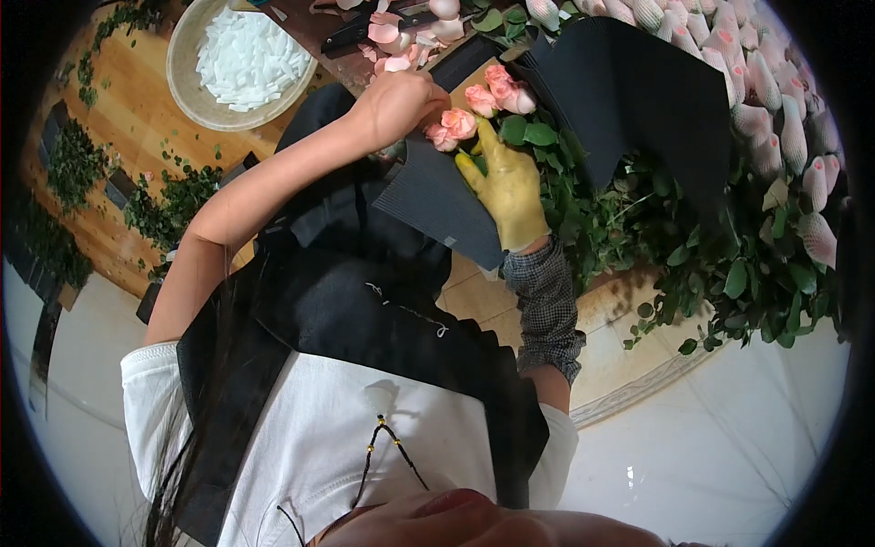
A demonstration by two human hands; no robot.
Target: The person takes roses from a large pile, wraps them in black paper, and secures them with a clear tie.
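My left hand (pixel 411 100), bare, has its fingers curled beside pink roses (pixel 455 125) at the upper middle; whatever it holds is hidden. My right hand (pixel 504 191), in a yellow glove, grips the rose bunch, thumb and forefinger just below the blooms. More pink blooms (pixel 501 89) lie higher up with green leaves (pixel 540 134). Dark ribbed wrapping (pixel 430 211) lies under and beside both hands. A larger black sheet (pixel 630 103) is to the right.
Pink roses in white mesh sleeves (pixel 766 100) and foliage (pixel 682 264) fill the right. A bowl of white strips (pixel 183 62) is upper left. Loose petals (pixel 390 35) and a black-handled tool (pixel 351 34) lie at the top. Greenery (pixel 77 164) lies on wooden boards (pixel 118 82).
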